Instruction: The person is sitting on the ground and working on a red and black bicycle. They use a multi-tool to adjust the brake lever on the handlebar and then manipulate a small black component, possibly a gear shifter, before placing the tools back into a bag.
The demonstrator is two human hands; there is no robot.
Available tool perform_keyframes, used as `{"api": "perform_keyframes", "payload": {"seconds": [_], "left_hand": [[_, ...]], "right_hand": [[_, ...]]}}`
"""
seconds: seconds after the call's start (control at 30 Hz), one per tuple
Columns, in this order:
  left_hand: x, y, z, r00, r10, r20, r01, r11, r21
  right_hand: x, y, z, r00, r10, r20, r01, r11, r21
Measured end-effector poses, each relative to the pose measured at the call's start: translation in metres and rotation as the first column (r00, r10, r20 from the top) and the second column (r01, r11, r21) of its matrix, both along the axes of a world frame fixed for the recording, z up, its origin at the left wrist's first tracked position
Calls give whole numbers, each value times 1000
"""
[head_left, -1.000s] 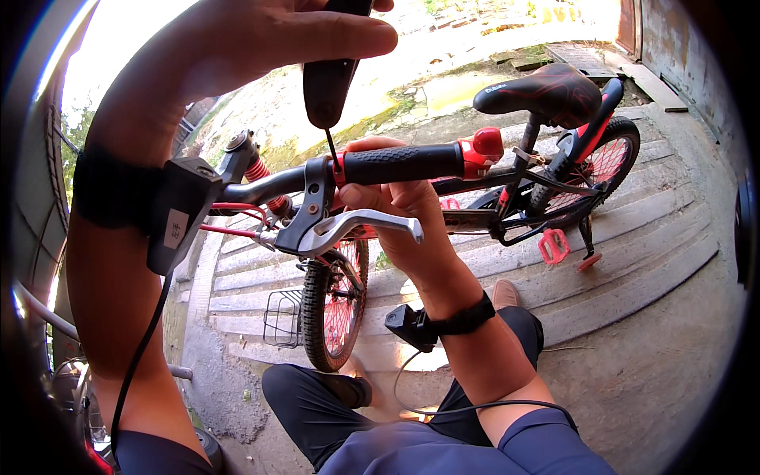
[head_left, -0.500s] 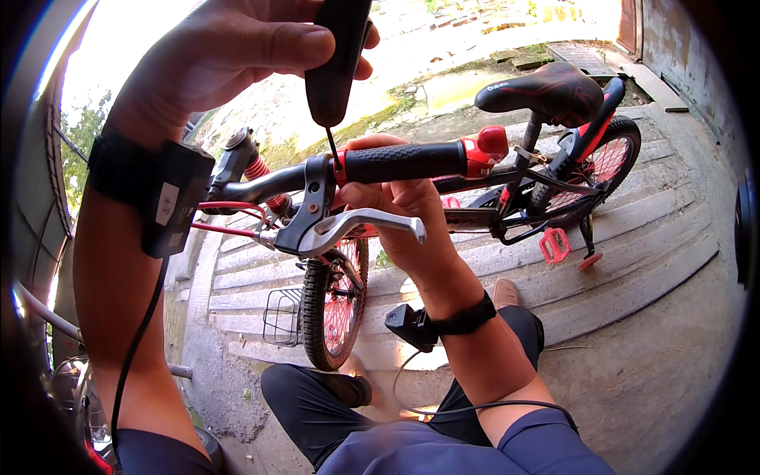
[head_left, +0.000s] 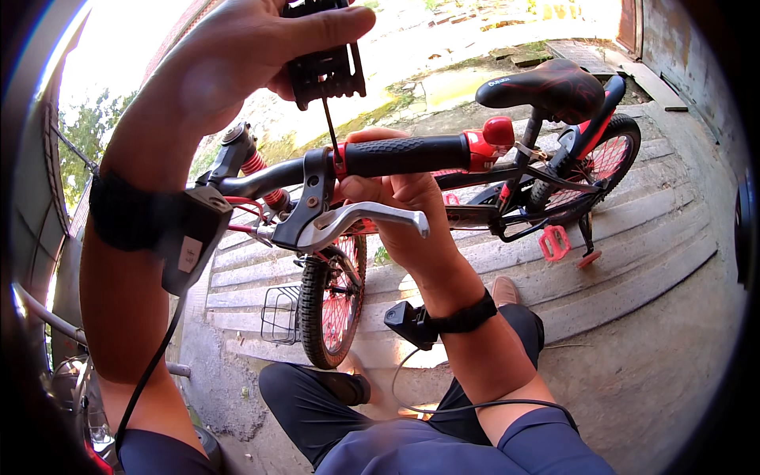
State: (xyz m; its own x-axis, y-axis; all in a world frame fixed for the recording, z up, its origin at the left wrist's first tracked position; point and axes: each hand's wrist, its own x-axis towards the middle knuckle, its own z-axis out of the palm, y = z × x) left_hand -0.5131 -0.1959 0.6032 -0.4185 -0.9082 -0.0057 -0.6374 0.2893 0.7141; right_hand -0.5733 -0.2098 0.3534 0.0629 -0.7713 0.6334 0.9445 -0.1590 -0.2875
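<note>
My left hand (head_left: 229, 63) is closed on a black folding multi-tool (head_left: 340, 75). A thin key reaches down from it to the red collar (head_left: 339, 161) at the inner end of the black rubber grip (head_left: 404, 156). My right hand (head_left: 404, 210) is wrapped round the handlebar from below, with the thumb beside the collar. A silver brake lever (head_left: 356, 214) on a black clamp (head_left: 313, 194) crosses in front of it. A red bell-like part (head_left: 491, 138) sits at the grip's outer end.
The bicycle's saddle (head_left: 538, 87), red pedal (head_left: 554, 244) and front tyre (head_left: 315, 317) stand on ridged concrete (head_left: 625, 261). A wire basket (head_left: 281, 313) lies by the tyre. A weathered wall (head_left: 673, 55) is at right, other bicycle parts (head_left: 83, 400) at lower left.
The multi-tool has turned over in my left hand, now showing its slotted side, and my left hand and wrist have rotated with it. My right hand stays on the bar.
</note>
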Motion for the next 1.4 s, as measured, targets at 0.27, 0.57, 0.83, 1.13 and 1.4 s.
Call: {"api": "perform_keyframes", "payload": {"seconds": [0.27,0.57,0.83,1.13,1.4], "left_hand": [[4,3,-11,997,-48,63,57,987,-152],[-19,10,-5,996,10,86,-4,997,-71],[19,-17,-26,932,249,263,-45,801,-597],[9,0,-6,982,-85,169,120,969,-214],[53,-31,-11,919,-361,-157,346,931,-119]], "right_hand": [[0,0,-1,1000,-6,6,6,1000,-21],[1,-1,-1,1000,-14,19,15,1000,-23],[-1,-2,-1,999,27,30,-26,999,-27],[1,-1,-1,999,39,29,-39,999,-6],[0,-1,-1,1000,23,21,-23,1000,-17]]}}
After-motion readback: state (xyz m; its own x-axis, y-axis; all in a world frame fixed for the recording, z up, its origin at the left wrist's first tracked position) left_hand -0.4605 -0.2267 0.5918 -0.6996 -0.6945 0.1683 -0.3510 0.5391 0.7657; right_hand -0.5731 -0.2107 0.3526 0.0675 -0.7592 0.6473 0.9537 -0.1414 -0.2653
